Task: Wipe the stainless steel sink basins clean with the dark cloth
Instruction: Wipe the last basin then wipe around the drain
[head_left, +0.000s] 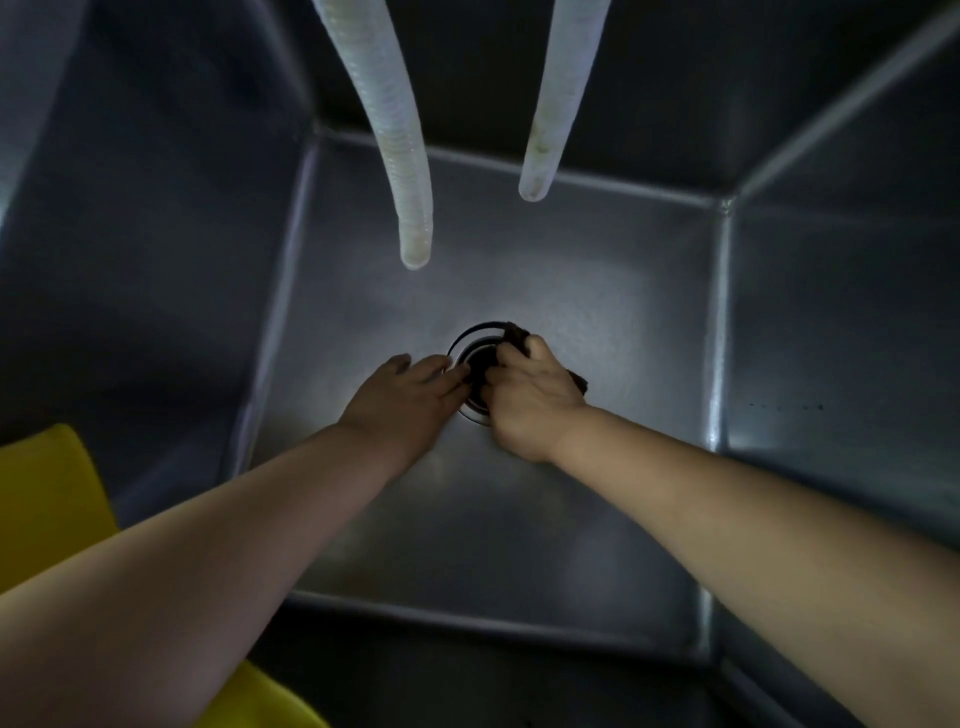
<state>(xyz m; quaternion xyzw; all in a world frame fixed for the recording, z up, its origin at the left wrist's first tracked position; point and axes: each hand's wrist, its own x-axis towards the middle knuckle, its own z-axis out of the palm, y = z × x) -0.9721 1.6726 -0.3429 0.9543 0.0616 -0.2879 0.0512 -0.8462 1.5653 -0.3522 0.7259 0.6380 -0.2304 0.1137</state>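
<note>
I see both forearms reaching steeply down into the deep stainless steel basin (571, 260), bare from the elbow, converging on the drain (475, 358) in the middle of its floor. My right hand (530, 400) is knuckles-up over the right half of the drain, its fingers (506, 358) curled round the dark cloth (519, 335) and pressing it against the drain ring; a corner of the cloth pokes out beyond the fingertips on the far side, and another flap shows just right of the knuckles. My left hand (410, 395) lies palm-down with its fingers (447, 382) nearly straight and held close together, their tips touching the left rim of the drain, just beside the right hand's fingers, holding nothing. The left thumb sticks out to the left, apart from the rest. The wrists are bent slightly inward, so the two hands nearly meet over the opening. Well beyond the fingers, two pale ribbed hoses (395, 156) hang down into the basin, their open ends clear of the floor. Something yellow (47, 493) sits at the near left, beside my left forearm.
</note>
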